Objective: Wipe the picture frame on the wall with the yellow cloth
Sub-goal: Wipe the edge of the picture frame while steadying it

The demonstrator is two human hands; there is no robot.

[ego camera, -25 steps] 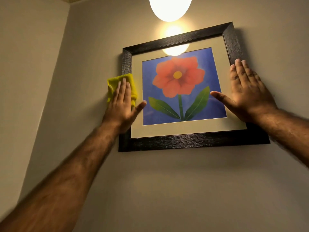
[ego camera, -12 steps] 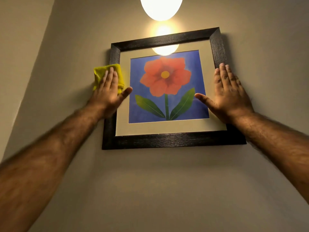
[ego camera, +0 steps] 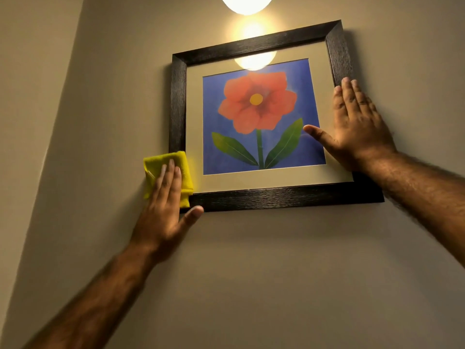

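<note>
A beige wall (ego camera: 251, 273) carries the dark picture frame (ego camera: 276, 197) at centre, under a glowing lamp (ego camera: 246, 3). The left hand (ego camera: 166, 210), flat and open, presses the yellow cloth (ego camera: 185, 170) on the frame's lower-left corner. The right hand (ego camera: 359, 129) lies flat, fingers spread, on the right edge.

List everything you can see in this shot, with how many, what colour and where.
picture frame: one, dark brown, hung on the wall, holding a red flower print on blue
yellow cloth: one, yellow, pressed on the frame's lower left corner
lamp: one, glowing white, top edge, mirrored in the glass
wall: beige, behind everything
left hand: one, flat on the cloth
right hand: one, flat on the frame's right side
</note>
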